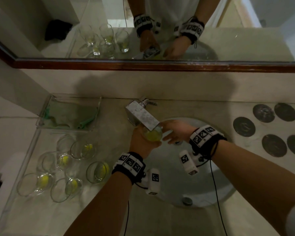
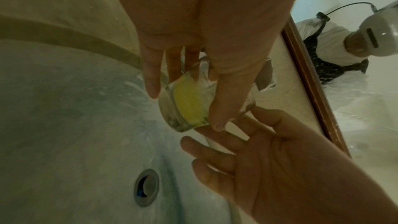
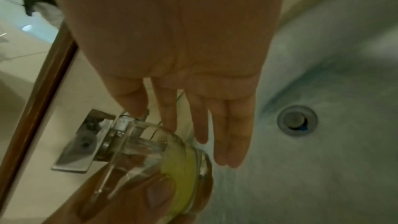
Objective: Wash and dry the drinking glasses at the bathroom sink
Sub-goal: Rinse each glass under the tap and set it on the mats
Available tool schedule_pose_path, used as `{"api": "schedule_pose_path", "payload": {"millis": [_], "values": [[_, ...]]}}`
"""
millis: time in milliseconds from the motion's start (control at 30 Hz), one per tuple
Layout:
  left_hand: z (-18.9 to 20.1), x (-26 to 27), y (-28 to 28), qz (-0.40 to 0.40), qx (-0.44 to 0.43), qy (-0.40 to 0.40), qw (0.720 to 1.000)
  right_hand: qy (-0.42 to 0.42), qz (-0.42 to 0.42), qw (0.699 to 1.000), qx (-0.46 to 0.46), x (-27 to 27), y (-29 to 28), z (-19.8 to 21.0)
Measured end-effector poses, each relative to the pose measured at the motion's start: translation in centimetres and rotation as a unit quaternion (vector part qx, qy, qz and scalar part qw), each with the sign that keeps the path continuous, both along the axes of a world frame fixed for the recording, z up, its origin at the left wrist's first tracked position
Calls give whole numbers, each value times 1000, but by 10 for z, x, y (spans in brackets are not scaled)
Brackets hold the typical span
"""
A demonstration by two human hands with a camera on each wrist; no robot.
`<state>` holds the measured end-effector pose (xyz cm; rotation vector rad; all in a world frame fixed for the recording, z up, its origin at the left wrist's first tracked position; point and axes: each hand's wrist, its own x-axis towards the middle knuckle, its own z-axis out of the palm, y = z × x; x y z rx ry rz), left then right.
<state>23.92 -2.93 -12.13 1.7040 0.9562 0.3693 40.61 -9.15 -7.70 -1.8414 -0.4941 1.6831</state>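
Observation:
A clear drinking glass point(image 1: 153, 134) with yellow liquid in its bottom is tilted under the steel faucet point(image 1: 141, 116). My left hand point(image 1: 142, 142) grips it, with fingers and thumb curled round its base point(image 2: 187, 103). In the right wrist view water runs from the spout into the glass point(image 3: 163, 163). My right hand point(image 1: 174, 133) hovers just right of the glass with straight, spread fingers point(image 2: 217, 149) and holds nothing. Several more glasses point(image 1: 65, 167) with yellow residue stand on the counter at the left.
The round sink basin point(image 1: 211, 181) lies below both hands, its drain point(image 1: 187, 200) near the front. A clear tray point(image 1: 66, 114) with greenish items stands at the back left. Several dark round coasters point(image 1: 274, 133) lie on the right counter. A mirror point(image 1: 160, 31) hangs behind.

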Motion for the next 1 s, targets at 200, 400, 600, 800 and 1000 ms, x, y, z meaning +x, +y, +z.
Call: {"api": "schedule_pose_path", "payload": {"millis": [200, 400, 600, 800, 1000], "values": [[1, -1, -1, -1, -7, -12, 1000, 153, -52, 987, 2, -16, -13, -13], [9, -3, -5, 8, -17, -7, 1000, 182, -165, 969, 5, -25, -14, -23], [12, -22, -8, -41, 176, 103, 978, 114, -190, 975, 10, -25, -15, -37], [13, -27, -9, -149, 317, 153, 924, 103, -183, 977, 27, -29, -16, -35], [24, -15, -4, -251, 347, 217, 877, 64, -130, 987, 64, -31, -16, -32]]}}
